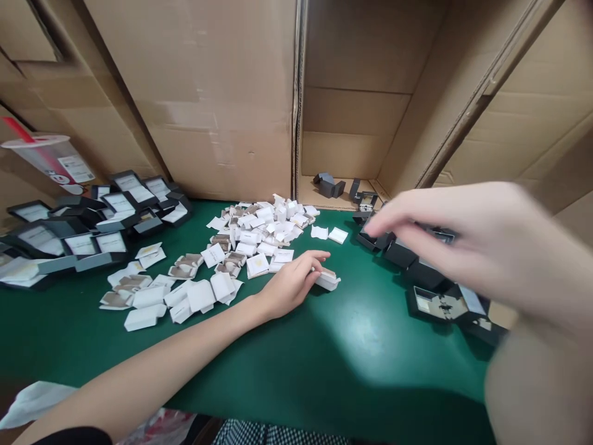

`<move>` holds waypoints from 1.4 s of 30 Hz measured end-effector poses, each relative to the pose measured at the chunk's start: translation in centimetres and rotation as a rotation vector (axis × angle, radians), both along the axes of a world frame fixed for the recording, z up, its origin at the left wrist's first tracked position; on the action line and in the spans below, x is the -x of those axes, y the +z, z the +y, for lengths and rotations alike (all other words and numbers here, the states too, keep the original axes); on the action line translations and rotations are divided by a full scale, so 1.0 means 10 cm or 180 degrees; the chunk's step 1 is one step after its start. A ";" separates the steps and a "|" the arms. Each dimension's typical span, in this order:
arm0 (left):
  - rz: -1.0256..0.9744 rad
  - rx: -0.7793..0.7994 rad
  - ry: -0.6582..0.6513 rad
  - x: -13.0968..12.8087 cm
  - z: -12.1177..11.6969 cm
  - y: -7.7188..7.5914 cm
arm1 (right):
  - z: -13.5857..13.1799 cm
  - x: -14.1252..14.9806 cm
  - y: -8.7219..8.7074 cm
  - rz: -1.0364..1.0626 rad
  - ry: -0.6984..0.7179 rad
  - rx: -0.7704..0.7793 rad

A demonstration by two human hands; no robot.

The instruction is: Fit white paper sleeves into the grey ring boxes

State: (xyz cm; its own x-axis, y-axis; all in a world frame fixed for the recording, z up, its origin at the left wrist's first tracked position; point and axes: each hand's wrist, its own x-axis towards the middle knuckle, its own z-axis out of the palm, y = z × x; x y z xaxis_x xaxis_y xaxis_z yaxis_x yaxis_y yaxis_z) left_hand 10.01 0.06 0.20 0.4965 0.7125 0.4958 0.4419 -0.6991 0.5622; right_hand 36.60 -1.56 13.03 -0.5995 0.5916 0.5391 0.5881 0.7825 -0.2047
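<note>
My left hand (294,281) rests low over the green table, its fingers closed round the end of a small white folded paper insert (328,280). My right hand (458,232) is raised nearer the camera and blurred by motion. Its fingers point left and are apart, with nothing visible between them. Beneath and behind it stands a row of open black jewellery-type boxes (424,272), partly covered by the hand. One of these boxes (433,306) shows a pale insert inside. Left of my left hand spreads a heap of white folded inserts and small cards (248,238).
Several open black boxes with white linings (81,244) are piled at the left. Behind them stands a plastic cup (50,161) with a red straw. Cardboard walls (208,93) close off the back. An open carton (356,145) holds a few black boxes (330,185).
</note>
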 end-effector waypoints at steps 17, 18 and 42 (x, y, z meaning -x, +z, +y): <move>0.0466 0.0176 -0.0023 0.13 0.01 0.07 | 1.26 0.17 -0.63 -0.1064 -0.2206 0.0612; 0.0462 0.0169 0.0026 0.13 0.01 0.07 | 1.25 0.15 -0.58 -0.0800 -0.2203 0.0610; -0.1833 0.0383 0.0813 0.14 0.18 -0.06 | 0.39 0.65 -1.33 0.0910 -0.0340 0.1319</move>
State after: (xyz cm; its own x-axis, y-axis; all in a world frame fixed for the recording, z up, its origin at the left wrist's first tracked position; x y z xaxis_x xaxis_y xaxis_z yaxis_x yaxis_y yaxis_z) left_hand 8.58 1.88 -0.44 -0.0182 0.8404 0.5417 0.1899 -0.5290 0.8271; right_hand 30.12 2.39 -0.24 -0.3869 0.8402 0.3800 0.5355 0.5402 -0.6492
